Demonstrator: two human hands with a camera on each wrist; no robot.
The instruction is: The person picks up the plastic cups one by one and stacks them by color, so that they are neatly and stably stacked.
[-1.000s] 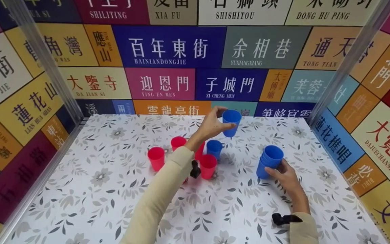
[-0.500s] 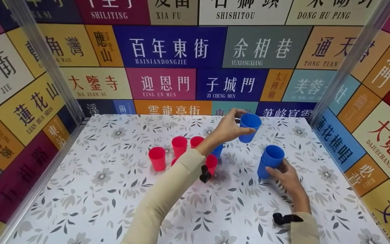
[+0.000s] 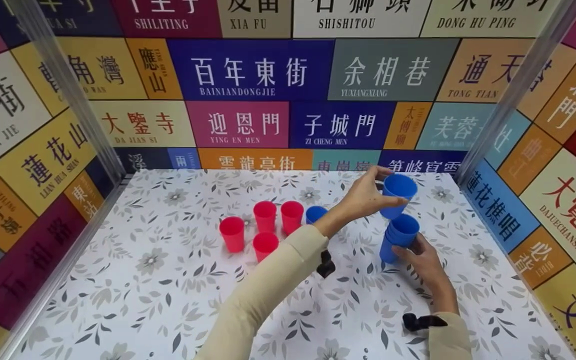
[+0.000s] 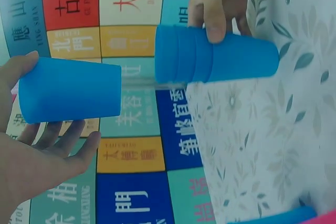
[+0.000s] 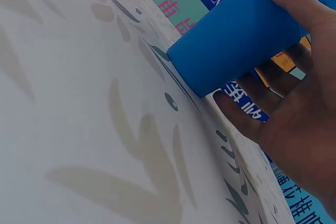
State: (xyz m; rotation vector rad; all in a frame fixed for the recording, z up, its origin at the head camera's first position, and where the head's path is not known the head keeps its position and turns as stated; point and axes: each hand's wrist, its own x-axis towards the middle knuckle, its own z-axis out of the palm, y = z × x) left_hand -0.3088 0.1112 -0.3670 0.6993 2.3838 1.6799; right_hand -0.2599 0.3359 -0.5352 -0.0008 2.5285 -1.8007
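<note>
My left hand [image 3: 368, 196] pinches a single blue cup [image 3: 398, 194] by its sides, mouth up, just above and behind a stack of nested blue cups [image 3: 393, 245]. In the left wrist view a gap separates the held cup [image 4: 71, 90] from the stack [image 4: 210, 56]. My right hand [image 3: 427, 260] grips the stack low on its right side; in the right wrist view the stack [image 5: 231, 35] stands at the table surface. Another blue cup [image 3: 315, 214], partly hidden by my left forearm, stands beside the red cups.
Several red cups stand left of centre on the flower-patterned table [image 3: 158, 300], among them one at the far left [image 3: 232, 235], one behind [image 3: 265, 216] and one in front [image 3: 265, 246]. My left sleeve covers part of this group. Sign-covered walls [image 3: 248, 70] enclose the table.
My left hand has carried its blue cup rightwards, from above the other cups to above the stack. The right hand and its stack have stayed in place.
</note>
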